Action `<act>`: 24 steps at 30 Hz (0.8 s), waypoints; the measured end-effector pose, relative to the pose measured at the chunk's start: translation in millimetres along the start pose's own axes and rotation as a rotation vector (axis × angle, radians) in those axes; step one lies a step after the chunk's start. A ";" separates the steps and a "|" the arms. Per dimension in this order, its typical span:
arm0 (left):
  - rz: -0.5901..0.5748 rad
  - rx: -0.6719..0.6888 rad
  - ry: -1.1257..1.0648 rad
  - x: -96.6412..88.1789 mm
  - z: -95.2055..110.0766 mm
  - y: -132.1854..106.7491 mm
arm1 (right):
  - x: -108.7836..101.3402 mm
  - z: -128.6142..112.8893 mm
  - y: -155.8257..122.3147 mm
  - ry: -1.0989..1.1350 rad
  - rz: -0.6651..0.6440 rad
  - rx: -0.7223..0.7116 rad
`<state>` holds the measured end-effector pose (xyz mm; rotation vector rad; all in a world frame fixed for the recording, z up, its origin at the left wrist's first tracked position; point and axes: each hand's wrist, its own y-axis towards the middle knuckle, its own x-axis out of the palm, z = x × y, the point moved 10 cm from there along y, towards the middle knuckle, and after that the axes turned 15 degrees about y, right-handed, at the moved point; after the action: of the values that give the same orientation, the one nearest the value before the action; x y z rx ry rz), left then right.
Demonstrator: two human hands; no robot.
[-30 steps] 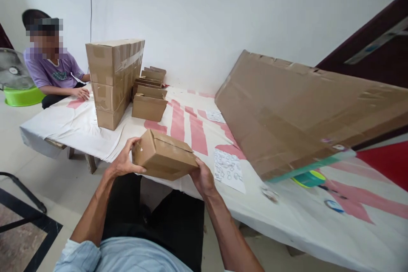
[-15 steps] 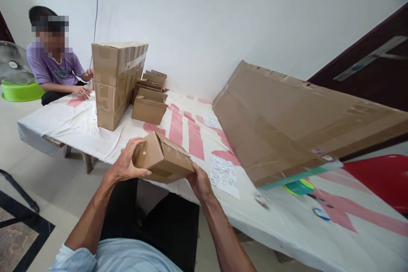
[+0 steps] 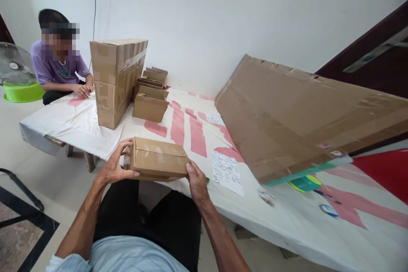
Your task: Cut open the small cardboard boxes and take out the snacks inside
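Note:
A small closed cardboard box [image 3: 161, 157] is held between my two hands above the table's front edge. My left hand [image 3: 116, 165] grips its left end, thumb along the near side and fingers around the far corner. On the right end, my right hand [image 3: 196, 180] clasps the box with the thumb on top; its other fingers are partly hidden. Clear tape shines on the top face, which has a seam across it. Beyond the box stand open cardboard boxes [image 3: 149, 108], next to a tall stack of taped boxes [image 3: 106, 83].
A large flat cardboard sheet [image 3: 287, 123] leans on the right. On the cloth-covered table [image 3: 255, 221] lie a printed paper [image 3: 227, 173], a green tape roll [image 3: 305, 183] and a small blue-white roll [image 3: 328, 210]. A person in purple [image 3: 59, 68] sits at the far left, near a fan [image 3: 14, 66].
Both hands have turned the box, so its taped top faces me more and its long side lies nearly level. The other person's hands have come together.

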<state>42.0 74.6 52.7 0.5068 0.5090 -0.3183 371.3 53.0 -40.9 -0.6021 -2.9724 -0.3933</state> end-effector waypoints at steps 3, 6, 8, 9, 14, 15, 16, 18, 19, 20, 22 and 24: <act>-0.008 -0.065 -0.052 -1.2 -18.0 -4.6 | 13.8 -15.8 -8.9 -0.060 -0.044 -0.054; -0.014 -0.098 -0.056 -2.4 -30.0 -7.4 | 26.5 -28.0 -17.1 -0.084 -0.083 -0.078; -0.038 -0.097 -0.062 -1.8 -33.1 -7.6 | 33.8 -34.2 -21.7 -0.093 -0.115 -0.084; -0.054 -0.093 -0.070 -1.4 -33.5 -7.3 | 37.1 -36.8 -23.8 -0.096 -0.134 -0.086; -0.052 -0.109 -0.151 -5.3 -36.1 -5.1 | 47.1 -49.6 -34.3 -0.141 -0.181 -0.151; -0.039 -0.117 -0.164 -6.9 -36.8 -4.9 | 48.6 -52.0 -37.0 -0.158 -0.181 -0.177; -0.031 -0.122 -0.168 -8.1 -36.9 -4.9 | 50.3 -53.9 -40.0 -0.176 -0.181 -0.203; -0.031 -0.120 -0.146 -9.4 -35.2 -4.9 | 54.2 -55.5 -45.8 -0.207 -0.186 -0.249; -0.035 -0.118 -0.128 -9.9 -34.0 -4.9 | 56.0 -55.2 -48.0 -0.217 -0.191 -0.265; -0.034 -0.115 -0.111 -11.1 -32.9 -5.1 | 57.5 -54.2 -49.2 -0.220 -0.201 -0.278; -0.016 -0.104 -0.095 -15.0 -30.9 -5.7 | 58.3 -51.5 -47.4 -0.195 -0.244 -0.298; 0.002 -0.088 -0.088 -18.4 -29.9 -7.4 | 50.8 -49.2 -37.9 -0.179 -0.268 -0.326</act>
<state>12.3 87.4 37.2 0.4060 0.4353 -0.3137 311.2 25.1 4.3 -0.2706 -3.1939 -0.9033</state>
